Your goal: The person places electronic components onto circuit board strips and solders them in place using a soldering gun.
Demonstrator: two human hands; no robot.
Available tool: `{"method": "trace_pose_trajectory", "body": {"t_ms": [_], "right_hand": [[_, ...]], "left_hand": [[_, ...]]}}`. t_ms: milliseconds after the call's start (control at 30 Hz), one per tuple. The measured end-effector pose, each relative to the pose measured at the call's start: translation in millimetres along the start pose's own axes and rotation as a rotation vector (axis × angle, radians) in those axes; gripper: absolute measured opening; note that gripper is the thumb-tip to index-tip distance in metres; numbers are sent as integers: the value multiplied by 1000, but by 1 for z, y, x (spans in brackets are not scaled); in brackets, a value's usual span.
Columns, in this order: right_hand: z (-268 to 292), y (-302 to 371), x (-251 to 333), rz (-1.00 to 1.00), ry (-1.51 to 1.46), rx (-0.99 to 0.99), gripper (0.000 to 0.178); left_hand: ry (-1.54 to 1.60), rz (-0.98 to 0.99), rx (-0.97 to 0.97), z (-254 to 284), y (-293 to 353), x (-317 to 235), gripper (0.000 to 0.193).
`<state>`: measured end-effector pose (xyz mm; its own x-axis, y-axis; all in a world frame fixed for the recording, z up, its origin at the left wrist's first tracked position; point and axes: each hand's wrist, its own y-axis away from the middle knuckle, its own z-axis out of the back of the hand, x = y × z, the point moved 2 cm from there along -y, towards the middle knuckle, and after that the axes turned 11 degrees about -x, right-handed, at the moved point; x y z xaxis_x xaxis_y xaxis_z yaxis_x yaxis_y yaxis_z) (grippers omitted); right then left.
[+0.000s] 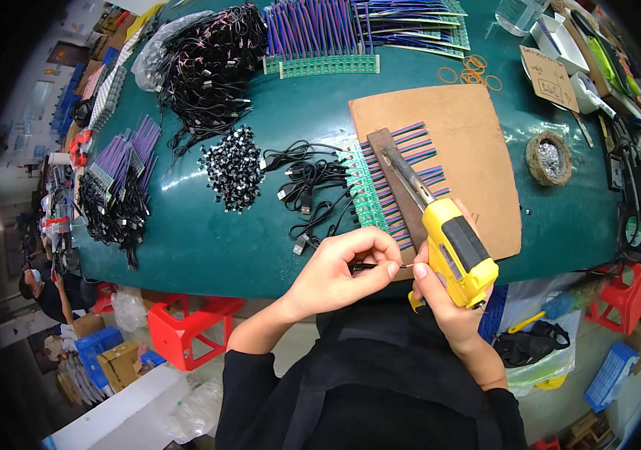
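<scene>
My left hand (pixel 335 274) is closed, pinching the thin end of a black cable (pixel 362 266) between thumb and forefinger. A yellow and black soldering gun (pixel 455 251) is gripped in my right hand (pixel 452 319), its metal barrel slanting up and to the left. My right thumb and a fingertip also meet at the cable's end. Beneath the barrel lies a panel of green circuit boards (pixel 363 187) with rows of coloured wires (pixel 434 172). A brown bar (pixel 392 169) presses across those wires on a cardboard sheet (pixel 478 142).
Black USB cables (pixel 305 184) lie left of the panel, beside a pile of small connectors (pixel 234 169). A large cable heap (pixel 212 67) and more wired boards (pixel 328 67) sit farther back. Rubber bands (pixel 473 71) and a round dish (pixel 548 159) are at right. Red stools (pixel 185 330) stand below the table.
</scene>
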<state>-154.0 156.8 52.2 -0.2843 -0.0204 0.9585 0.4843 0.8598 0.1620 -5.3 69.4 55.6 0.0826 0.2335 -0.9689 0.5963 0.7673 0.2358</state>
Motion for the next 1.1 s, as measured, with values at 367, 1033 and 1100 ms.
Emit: {"method": "trace_pose_trajectory", "body": {"t_ms": [367,1033,1100], "right_hand": [[-4,2,-8,107,47,45,68],[31,14,-2,-111,-126,-48,69],[35,17,-3,-155,-134,-48,69]], "left_hand": [[-146,-182,-98,-1,10,7,9],[-570,-225,-481,33,-36,20,5],[-612,-266,-498,34,-42,29,5]]}}
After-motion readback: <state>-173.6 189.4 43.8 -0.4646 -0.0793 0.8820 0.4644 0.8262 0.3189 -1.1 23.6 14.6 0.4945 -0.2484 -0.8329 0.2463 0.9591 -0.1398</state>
